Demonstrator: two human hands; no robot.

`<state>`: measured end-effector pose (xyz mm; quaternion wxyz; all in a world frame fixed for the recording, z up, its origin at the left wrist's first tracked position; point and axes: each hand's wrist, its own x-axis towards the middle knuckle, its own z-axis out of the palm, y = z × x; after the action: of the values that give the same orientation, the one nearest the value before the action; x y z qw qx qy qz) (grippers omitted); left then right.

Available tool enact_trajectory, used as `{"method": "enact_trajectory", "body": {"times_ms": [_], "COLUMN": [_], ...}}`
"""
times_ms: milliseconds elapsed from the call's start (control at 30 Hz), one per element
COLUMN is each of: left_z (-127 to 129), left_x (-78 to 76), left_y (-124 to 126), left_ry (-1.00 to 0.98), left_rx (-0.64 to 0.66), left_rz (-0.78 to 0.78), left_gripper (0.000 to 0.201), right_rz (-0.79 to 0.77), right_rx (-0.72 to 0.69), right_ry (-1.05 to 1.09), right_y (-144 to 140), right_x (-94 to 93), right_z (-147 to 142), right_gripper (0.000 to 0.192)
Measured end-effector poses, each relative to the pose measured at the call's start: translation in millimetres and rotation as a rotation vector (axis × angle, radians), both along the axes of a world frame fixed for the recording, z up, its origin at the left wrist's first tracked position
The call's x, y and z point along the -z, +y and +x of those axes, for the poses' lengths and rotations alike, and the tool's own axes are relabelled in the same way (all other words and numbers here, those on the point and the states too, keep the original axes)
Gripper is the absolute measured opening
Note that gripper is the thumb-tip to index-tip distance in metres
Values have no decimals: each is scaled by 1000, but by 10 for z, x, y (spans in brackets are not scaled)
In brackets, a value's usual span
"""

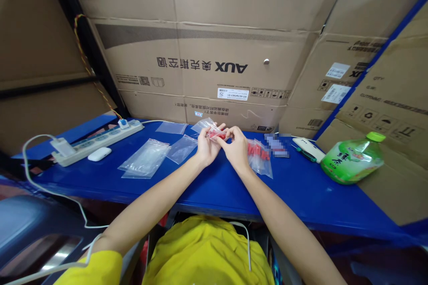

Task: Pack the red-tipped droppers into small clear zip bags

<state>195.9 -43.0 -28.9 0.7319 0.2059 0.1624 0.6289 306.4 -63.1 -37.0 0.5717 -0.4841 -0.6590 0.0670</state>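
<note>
Both my hands hold a clear zip bag (207, 124) with small red pieces (217, 134) in it, above the middle of the blue table. My left hand (206, 148) grips the bag from the left, fingers curled under it. At the bag's right edge my right hand (236, 146) pinches the plastic between thumb and fingers. Just right of that hand lies another clear bag (261, 164) filled with red pieces, partly hidden by the hand. Left of my hands are flat clear zip bags (143, 160), with more (182, 148) close by. What the red pieces are, I cannot make out.
A white power strip (100, 140) with a plugged-in charger (63, 147) and a white earbud case (99, 154) lie at left. A green tea bottle (352, 160) lies at right beside a white device (308, 148). Cardboard (200, 44) walls the back of the blue table (214, 191).
</note>
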Motion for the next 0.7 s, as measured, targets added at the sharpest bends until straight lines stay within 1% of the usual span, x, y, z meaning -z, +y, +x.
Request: {"method": "enact_trajectory", "body": {"times_ms": [133,233,267,333,433,500,533,600,700], "left_z": [-7,-33,-47,-77,-112,-119,-119,-116,-118], "left_x": [6,-22,-36,-66,-107,-126,-131,-132,-109], "left_y": [11,27,33,39,31,17,10,4,29], "left_ry": [4,-4,-11,-23,5,49,71,111,206], "left_rx": [25,-7,-27,-66,-73,-50,-40,-31,4], "left_rz": [-11,-32,-30,-9,32,54,64,86,98], "left_gripper": [20,25,27,33,41,45,46,46,33], "right_rz": [-37,-66,-82,-142,-326,-440,-472,-486,-434], "right_rx": [46,9,-21,-132,-353,-440,-455,-453,-395], "right_ry": [16,37,70,193,478,640,695,757,802], "right_y": [29,49,57,74,99,111,118,133,167], "right_x": [5,26,36,52,54,38,28,7,-15], "right_z": [44,64,65,56,26,15,19,45,125], "right_gripper": [30,35,39,45,44,47,49,48,41]}}
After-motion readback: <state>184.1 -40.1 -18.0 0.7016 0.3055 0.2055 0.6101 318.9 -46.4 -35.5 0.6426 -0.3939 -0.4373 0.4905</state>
